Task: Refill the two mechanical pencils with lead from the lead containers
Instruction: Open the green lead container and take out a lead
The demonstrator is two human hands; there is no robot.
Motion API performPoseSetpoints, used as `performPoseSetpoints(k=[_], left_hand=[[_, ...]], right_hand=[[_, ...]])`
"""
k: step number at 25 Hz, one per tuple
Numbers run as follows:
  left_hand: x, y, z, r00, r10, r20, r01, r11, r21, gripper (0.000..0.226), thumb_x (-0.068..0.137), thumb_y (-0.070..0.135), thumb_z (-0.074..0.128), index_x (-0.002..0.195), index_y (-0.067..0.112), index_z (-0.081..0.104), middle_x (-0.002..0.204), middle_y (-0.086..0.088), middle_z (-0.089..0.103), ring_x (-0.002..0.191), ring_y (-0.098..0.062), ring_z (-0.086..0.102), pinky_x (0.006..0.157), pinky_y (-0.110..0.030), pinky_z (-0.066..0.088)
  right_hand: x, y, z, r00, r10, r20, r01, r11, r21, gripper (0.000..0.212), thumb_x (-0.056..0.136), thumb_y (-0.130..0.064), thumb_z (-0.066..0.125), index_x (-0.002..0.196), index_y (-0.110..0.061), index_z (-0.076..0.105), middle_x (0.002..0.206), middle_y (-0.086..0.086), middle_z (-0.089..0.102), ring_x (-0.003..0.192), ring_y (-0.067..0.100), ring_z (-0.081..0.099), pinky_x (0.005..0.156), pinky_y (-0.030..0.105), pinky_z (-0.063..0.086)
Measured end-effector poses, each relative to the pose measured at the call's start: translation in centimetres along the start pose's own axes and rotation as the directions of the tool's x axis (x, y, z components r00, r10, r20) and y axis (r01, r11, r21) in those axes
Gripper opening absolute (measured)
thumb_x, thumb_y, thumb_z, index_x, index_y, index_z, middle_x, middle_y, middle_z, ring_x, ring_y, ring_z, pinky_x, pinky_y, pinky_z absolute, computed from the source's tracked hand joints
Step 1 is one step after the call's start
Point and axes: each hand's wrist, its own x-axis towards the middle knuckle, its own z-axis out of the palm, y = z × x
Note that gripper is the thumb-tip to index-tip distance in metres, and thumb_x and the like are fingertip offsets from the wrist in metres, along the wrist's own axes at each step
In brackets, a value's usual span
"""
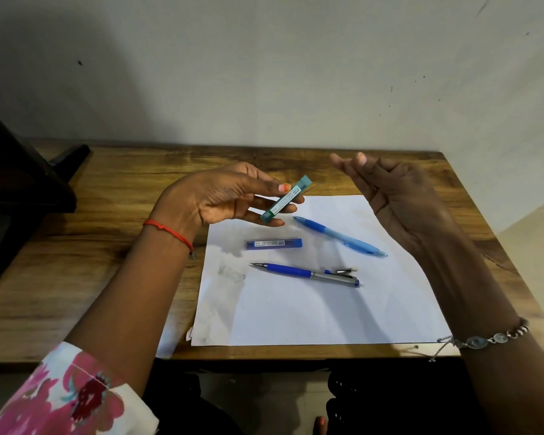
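- Head view: the left hand (220, 196) pinches the green lead container (285, 199) mid-body, tilted above the paper (327, 309); the right hand (399, 196) hangs raised beside it, fingers loose, holding nothing
- The blue lead container (274, 243), light blue pencil (339, 236) and dark blue pencil (305, 273) lie on the paper
- Likely handling — the container is light, slick plastic, so grip its flat sides; the leads are brittle, so tip gently

surface: wooden table (101, 277) | directly on it: white paper sheets (311, 312), stacked

White paper (327, 309) on wooden table (107, 277).
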Motion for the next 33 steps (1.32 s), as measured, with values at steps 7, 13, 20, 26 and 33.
performPoseSetpoints(k=[7,13,20,26,33], left_hand=[[0.0,0.0,0.0,1.0,0.001,0.005,-0.001,1.0,0.006,0.02,0.071,0.019,0.059,0.075,0.012,0.077,0.086,0.003,0.075,0.079,-0.008,0.07,0.076,-0.031,0.057],[0.0,0.0,0.2,1.0,-0.001,0.021,0.0,1.0,0.023,0.019,0.07,0.021,0.06,0.075,0.013,0.077,0.087,0.004,0.075,0.078,-0.006,0.07,0.065,-0.025,0.058],[0.0,0.0,0.5,1.0,-0.01,0.016,0.01,0.999,0.037,0.019,0.07,0.02,0.06,0.075,0.012,0.076,0.087,0.002,0.075,0.077,-0.007,0.07,0.064,-0.025,0.058],[0.0,0.2,0.7,1.0,-0.021,0.016,0.02,0.999,0.035,0.02,0.07,0.019,0.06,0.079,0.008,0.075,0.086,0.001,0.075,0.074,-0.008,0.07,0.058,-0.023,0.056],[0.2,0.2,0.7,0.999,-0.034,0.005,0.034,0.999,0.025,0.019,0.07,0.018,0.06,0.079,0.008,0.074,0.084,0.001,0.075,0.073,-0.008,0.07,0.057,-0.022,0.055]], right_hand=[[0.0,0.3,0.0,1.0,-0.003,0.022,0.004,0.999,-0.037,0.018,0.066,-0.009,0.062,0.079,-0.005,0.073,0.074,0.002,0.073,0.074,0.015,0.07,0.069,0.013,0.052],[-0.5,0.5,0.3,0.99,-0.137,0.007,0.126,0.883,-0.452,0.012,0.065,-0.008,0.075,0.076,-0.012,0.074,0.058,-0.005,0.07,0.047,0.013,0.052,0.058,0.019,0.049],[-0.9,0.3,0.9,0.985,-0.166,0.055,0.168,0.811,-0.56,0.022,0.074,-0.002,0.07,0.091,-0.017,0.07,0.066,-0.015,0.072,0.057,0.008,0.062,0.065,0.016,0.053],[-0.8,0.5,0.8,0.982,-0.179,0.059,0.171,0.714,-0.679,0.014,0.075,-0.019,0.074,0.086,-0.028,0.073,0.086,0.0,0.075,0.093,0.04,0.058,0.074,0.039,0.047],[-0.7,0.2,0.6,0.978,-0.174,0.116,0.203,0.661,-0.723,0.02,0.075,-0.019,0.072,0.094,-0.025,0.07,0.082,-0.012,0.07,0.081,0.001,0.059,0.064,0.005,0.037]])
